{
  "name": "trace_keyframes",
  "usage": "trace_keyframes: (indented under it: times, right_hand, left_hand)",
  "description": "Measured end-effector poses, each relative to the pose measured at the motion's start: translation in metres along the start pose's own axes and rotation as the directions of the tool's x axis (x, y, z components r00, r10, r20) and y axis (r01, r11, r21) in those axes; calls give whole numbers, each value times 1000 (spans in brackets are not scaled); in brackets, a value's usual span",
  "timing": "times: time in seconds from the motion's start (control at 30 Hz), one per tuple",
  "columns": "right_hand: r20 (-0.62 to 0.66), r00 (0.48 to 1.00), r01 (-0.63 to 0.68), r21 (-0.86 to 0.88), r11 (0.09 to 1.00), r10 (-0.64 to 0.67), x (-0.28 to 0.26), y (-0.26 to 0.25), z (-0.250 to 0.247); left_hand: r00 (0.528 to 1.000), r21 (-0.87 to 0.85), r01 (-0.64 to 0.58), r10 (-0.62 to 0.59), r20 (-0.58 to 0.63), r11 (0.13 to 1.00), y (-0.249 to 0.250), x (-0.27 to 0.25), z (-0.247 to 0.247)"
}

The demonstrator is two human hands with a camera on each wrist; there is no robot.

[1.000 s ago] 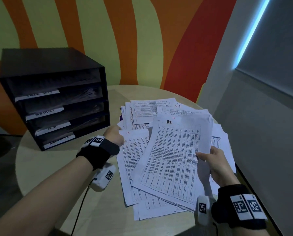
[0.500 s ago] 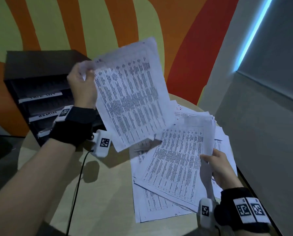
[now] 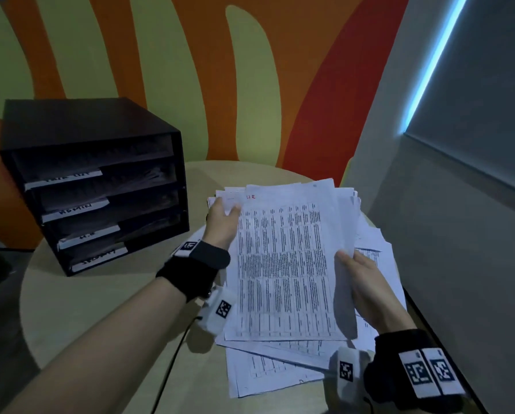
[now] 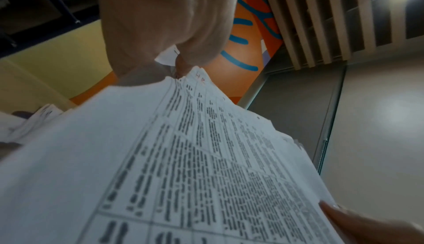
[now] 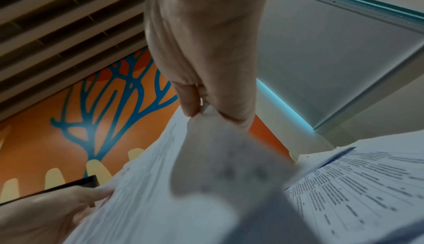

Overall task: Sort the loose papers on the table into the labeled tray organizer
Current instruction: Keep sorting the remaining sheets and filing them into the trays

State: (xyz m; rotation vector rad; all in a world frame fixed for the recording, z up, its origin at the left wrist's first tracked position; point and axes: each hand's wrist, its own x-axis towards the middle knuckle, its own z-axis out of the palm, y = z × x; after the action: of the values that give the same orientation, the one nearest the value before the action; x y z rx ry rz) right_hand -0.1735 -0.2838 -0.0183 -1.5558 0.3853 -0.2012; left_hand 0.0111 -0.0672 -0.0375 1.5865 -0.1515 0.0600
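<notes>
A black tray organizer (image 3: 95,135) with four white-labelled shelves stands at the table's left back. Loose printed papers (image 3: 268,379) lie piled on the right of the round table (image 3: 101,324). Above that pile I hold a small stack of table-printed sheets (image 3: 283,264) with a red mark at the top. My left hand (image 3: 229,210) pinches its upper left corner, and the left wrist view shows the pinch (image 4: 181,64) on the sheets (image 4: 183,157). My right hand (image 3: 347,259) grips the right edge, thumb on top. The right wrist view shows those fingers (image 5: 201,110) pinching paper (image 5: 149,193).
A grey wall panel (image 3: 429,234) runs close along the table's right side, and a striped orange and green wall (image 3: 190,85) stands behind. A thin cable (image 3: 172,363) hangs from my left wrist over the bare tabletop in front of the organizer.
My left hand had lifted one sheet high beside the organizer. It has come down and right, laying that sheet on those in my right hand; both hands hold them together.
</notes>
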Motion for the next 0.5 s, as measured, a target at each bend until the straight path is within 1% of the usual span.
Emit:
trace_keyframes:
  times: [0.1,0.13,0.2,0.27,0.33,0.37,0.43,0.5]
  right_hand:
    - [80,997,13,-28,1000,-11,-4,-2,-1]
    - [69,997,27,-73,997,-22,-3,-1,-3]
    - [-4,999,31,-171,985,-32,0,1,-9]
    - [-82,996,27,-226,974,-47,-1,-3,-20]
    - [-194,978,32,-246,969,-81,-4,-9,-38]
    - [-251,964,28,-239,971,-89,-5,-11,-48]
    - [-360,929,5,-230,973,-90,-6,-9,-70]
    - [-450,890,-33,-226,973,-74,-8,-4,-89]
  left_hand:
    - [1000,20,18,-18,-6,1000,5,-10,13]
    - [1000,24,19,-19,8,1000,5,-12,17]
    - [999,33,0,-2,52,999,7,-14,26]
    - [994,55,-33,27,106,998,12,-13,34]
    - [983,189,-100,68,171,977,18,-8,41]
    - [976,279,-131,74,206,951,18,-3,43]
    - [962,459,-176,53,268,871,15,7,49]
    - [948,631,-224,15,318,743,7,16,56]
